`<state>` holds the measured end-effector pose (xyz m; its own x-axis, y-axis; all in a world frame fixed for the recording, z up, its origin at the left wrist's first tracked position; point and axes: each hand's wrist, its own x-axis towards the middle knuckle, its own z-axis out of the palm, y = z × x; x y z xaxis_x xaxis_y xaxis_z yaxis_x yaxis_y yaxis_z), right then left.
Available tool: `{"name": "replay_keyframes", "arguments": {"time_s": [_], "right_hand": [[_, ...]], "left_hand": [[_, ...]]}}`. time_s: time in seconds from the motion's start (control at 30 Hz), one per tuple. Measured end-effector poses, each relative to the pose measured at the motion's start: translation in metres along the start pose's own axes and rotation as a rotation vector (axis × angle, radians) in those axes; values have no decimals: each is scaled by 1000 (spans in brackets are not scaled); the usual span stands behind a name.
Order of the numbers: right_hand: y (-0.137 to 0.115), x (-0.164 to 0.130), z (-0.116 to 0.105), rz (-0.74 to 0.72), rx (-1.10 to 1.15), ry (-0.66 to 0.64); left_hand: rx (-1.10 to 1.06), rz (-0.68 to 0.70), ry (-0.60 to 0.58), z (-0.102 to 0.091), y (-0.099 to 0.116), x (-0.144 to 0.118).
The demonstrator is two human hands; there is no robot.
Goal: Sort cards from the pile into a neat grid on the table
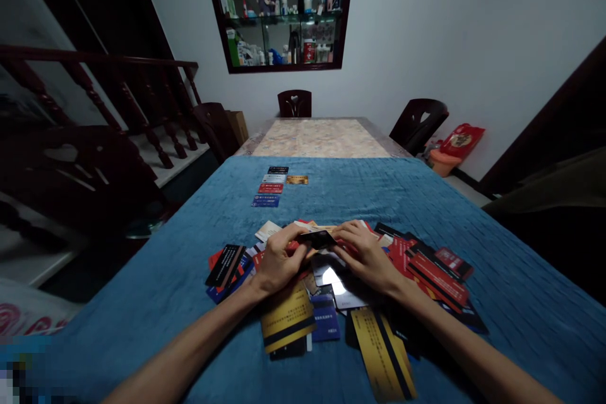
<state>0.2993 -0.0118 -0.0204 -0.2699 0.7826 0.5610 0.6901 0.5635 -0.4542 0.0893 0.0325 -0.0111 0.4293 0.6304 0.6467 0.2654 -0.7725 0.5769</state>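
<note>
A heap of plastic cards [426, 268], red, black, blue and gold, lies spread on the blue cloth [142, 290] in front of me. Both hands rest over the middle of the heap. My left hand [279, 262] and my right hand [367, 255] together pinch one dark card [318, 239], held just above the pile between their fingertips. Gold cards with black stripes [381, 353] lie nearest to me, partly under my forearms. Further out on the cloth, several cards [272, 188] are laid flat in a neat column, with one gold card [297, 180] beside it.
The table's far half shows a patterned top [319, 137], with dark wooden chairs [294, 103] around it. A stair railing [118, 88] runs on the left. A wall niche [284, 9] holds bottles and a plush toy. A red bag [461, 139] sits on the floor at right.
</note>
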Motion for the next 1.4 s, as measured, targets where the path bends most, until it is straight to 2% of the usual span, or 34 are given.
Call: {"name": "replay_keyframes", "arguments": {"time_s": [0.23,0.5,1.03,1.4], "right_hand": [[0,-2,-2,53,9,67],[2,-4,-7,-76,-198,90],[4,-2,-9,-150,-367,55],[1,-2,-1,-174,-481,71]], "left_hand": [[-24,-43,10,0,-2,0],[5,-17,1,-2,-6,-2],[90,97,-121,-1,-16,-2],[84,12,-35,-6,-15,2]]}}
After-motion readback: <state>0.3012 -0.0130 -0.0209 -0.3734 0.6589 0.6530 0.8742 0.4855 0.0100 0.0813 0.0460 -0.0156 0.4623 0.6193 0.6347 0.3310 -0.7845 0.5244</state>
